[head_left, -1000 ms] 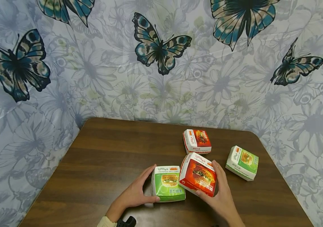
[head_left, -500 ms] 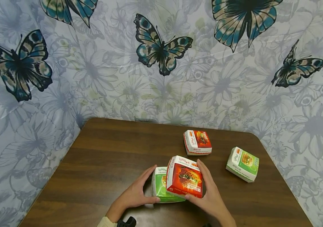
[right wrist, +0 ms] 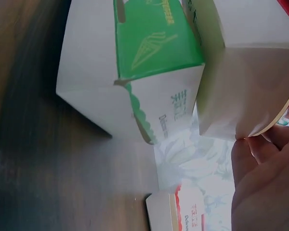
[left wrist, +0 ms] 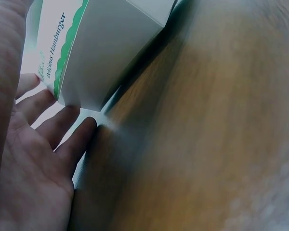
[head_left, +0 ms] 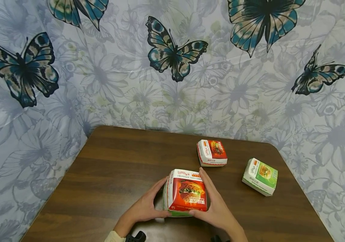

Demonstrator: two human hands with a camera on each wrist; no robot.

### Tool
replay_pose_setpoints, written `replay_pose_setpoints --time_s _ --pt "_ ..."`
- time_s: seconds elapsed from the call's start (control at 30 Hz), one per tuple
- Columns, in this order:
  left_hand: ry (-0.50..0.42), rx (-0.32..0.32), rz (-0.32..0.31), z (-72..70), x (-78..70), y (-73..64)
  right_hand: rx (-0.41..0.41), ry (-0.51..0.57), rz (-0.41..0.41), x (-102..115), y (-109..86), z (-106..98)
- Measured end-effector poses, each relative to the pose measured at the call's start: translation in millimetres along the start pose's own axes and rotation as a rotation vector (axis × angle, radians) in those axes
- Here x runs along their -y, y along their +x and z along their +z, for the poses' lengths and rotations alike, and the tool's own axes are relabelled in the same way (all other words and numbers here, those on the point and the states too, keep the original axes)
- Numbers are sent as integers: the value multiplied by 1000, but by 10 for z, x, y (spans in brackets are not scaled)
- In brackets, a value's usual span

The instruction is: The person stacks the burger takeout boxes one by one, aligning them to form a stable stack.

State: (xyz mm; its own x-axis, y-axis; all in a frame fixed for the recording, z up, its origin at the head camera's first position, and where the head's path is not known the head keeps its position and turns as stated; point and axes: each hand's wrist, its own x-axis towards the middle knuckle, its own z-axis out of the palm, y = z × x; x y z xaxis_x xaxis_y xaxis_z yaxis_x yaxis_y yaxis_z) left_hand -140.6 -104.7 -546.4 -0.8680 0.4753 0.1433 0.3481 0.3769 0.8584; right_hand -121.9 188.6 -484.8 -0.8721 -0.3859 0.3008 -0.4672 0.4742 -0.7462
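Note:
In the head view, a red hamburger box (head_left: 189, 194) sits over a green hamburger box (head_left: 181, 214) near the table's front, covering all but its left side and front edge. My left hand (head_left: 143, 207) holds the green box from the left, thumb at its front corner. My right hand (head_left: 218, 213) grips the red box from the right, between thumb at the front and fingers behind. In the right wrist view, fingertips of the right hand (right wrist: 269, 173) pinch the red box's lower edge, close against the green box's top (right wrist: 159, 43). The left wrist view shows left fingertips along the green box's side (left wrist: 106, 57).
Another red hamburger box (head_left: 212, 153) stands farther back on the brown table (head_left: 115, 161). A second green one (head_left: 261, 176) stands at the right. A butterfly-patterned cloth (head_left: 115, 84) hangs behind the table.
My right hand has carried the red box leftward from beside the green box to over it, turning it straighter. My left hand has stayed at the green box.

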Motion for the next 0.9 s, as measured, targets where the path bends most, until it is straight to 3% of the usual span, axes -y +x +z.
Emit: replay_pose_setpoints --time_s 0.3,0.53,0.77,0.9 --pt "-21 12 -13 26 -7 7 24 13 26 29 17 24" --pt "-32 -38 63 4 -14 7 34 4 35 30 20 16" --pt "-29 -82 162 -52 -41 21 34 25 -51 7 -12 -55" --pt "-26 -83 169 -52 -75 9 -3 58 -84 -81 -59 -143"
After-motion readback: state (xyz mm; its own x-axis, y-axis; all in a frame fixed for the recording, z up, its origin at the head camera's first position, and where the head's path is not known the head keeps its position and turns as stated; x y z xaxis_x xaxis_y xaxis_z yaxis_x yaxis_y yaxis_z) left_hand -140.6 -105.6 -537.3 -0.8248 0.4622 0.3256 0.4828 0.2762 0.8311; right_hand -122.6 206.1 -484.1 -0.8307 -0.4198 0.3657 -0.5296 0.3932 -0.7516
